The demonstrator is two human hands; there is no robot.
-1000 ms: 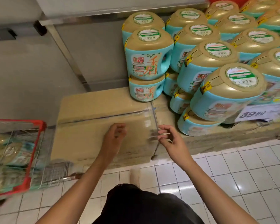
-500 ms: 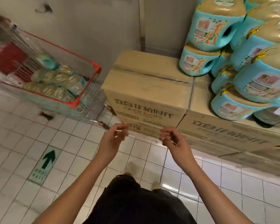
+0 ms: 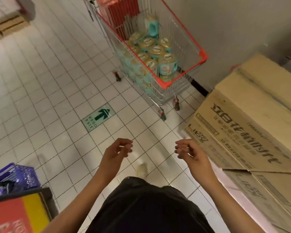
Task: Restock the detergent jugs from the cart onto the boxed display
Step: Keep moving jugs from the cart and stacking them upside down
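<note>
A red-rimmed wire cart [image 3: 202, 56] stands ahead against the grey wall, holding several teal detergent jugs [image 3: 167, 63] with gold caps. Brown cardboard boxes [image 3: 252, 118] of the display sit at the right, their tops bare in this view. My left hand [image 3: 115, 154] and my right hand [image 3: 190, 153] hover over the tiled floor in front of me, well short of the cart. Both hands have loosely curled fingers and hold nothing.
A green exit arrow sticker [image 3: 98, 118] marks the white tiled floor. A blue plastic basket [image 3: 12, 179] and a red and yellow box [image 3: 15, 214] sit at the lower left. More cartons [image 3: 8, 24] stand far left. Red packages [image 3: 119, 12] fill the cart's far end.
My view has swung left from the display to the cart. The stacked jugs on the boxes have left the view. Both hands came away from the box and stay empty.
</note>
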